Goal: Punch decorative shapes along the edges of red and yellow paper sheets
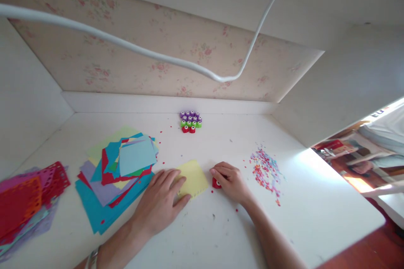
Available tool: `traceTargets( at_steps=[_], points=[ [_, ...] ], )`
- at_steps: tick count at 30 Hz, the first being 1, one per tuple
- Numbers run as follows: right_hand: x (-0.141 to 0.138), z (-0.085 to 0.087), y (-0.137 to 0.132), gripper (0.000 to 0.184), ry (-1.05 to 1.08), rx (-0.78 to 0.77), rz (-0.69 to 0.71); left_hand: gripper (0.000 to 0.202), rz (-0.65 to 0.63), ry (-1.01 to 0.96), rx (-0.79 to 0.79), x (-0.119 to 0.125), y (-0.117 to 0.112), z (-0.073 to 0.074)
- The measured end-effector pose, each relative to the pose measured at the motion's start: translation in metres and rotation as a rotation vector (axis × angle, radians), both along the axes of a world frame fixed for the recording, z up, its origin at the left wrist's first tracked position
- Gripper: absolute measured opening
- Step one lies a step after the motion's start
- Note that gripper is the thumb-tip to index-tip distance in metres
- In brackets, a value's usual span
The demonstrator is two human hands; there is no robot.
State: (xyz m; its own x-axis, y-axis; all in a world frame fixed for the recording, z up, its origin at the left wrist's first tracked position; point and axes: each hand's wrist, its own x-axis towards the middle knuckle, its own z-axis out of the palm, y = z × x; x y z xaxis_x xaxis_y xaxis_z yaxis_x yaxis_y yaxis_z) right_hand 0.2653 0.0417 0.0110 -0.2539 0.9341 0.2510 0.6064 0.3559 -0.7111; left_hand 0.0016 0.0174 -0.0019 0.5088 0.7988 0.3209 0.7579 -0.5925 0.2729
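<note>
A square of yellow paper (193, 178) lies on the white table, with small holes along its near edge. On its left side rests my left hand (160, 199), open, the fingers and thumb spread and touching the sheet. Just right of the paper, my right hand (232, 183) is closed on a small red paper punch (216, 183) standing on the table, a little apart from the sheet. The fingers cover most of this punch. A few red paper bits lie around it.
Purple, green and red punches (190, 121) stand grouped at the back. Left of my left hand is a stack of coloured paper (138, 156); farther left lie punched sheets (19, 201). Small confetti (267, 168) is heaped at right. A white cable (151, 54) hangs across the front.
</note>
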Motion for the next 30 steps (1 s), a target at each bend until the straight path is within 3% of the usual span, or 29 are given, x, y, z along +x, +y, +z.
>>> traceTargets(
  at_steps=[8, 12, 18, 22, 24, 27, 30],
  points=[
    [0.004, 0.0, -0.005, 0.043, -0.145, 0.002, -0.052, 0.039, 0.067, -0.018, -0.025, -0.001, -0.003, 0.001],
    [-0.002, -0.007, -0.005, 0.049, -0.223, 0.023, -0.047, 0.04, 0.004, 0.008, 0.009, -0.001, -0.003, -0.001],
    [-0.011, -0.019, -0.002, 0.053, -0.331, 0.046, -0.321, 0.03, -0.022, -0.021, 0.003, 0.0, -0.002, 0.004],
    [-0.013, -0.016, -0.001, 0.05, -0.429, -0.022, -0.462, 0.03, -0.045, -0.02, 0.004, 0.001, -0.003, 0.006],
    [-0.012, -0.011, -0.001, 0.049, -0.409, 0.006, -0.417, 0.031, -0.053, -0.01, -0.001, 0.002, -0.004, 0.007],
    [-0.011, -0.007, -0.001, 0.044, -0.353, 0.091, -0.229, 0.035, -0.062, -0.016, -0.009, 0.001, -0.006, 0.01],
    [-0.011, -0.01, 0.0, 0.049, -0.338, 0.04, -0.163, 0.041, -0.085, -0.029, -0.044, -0.001, -0.007, 0.011]
  ],
)
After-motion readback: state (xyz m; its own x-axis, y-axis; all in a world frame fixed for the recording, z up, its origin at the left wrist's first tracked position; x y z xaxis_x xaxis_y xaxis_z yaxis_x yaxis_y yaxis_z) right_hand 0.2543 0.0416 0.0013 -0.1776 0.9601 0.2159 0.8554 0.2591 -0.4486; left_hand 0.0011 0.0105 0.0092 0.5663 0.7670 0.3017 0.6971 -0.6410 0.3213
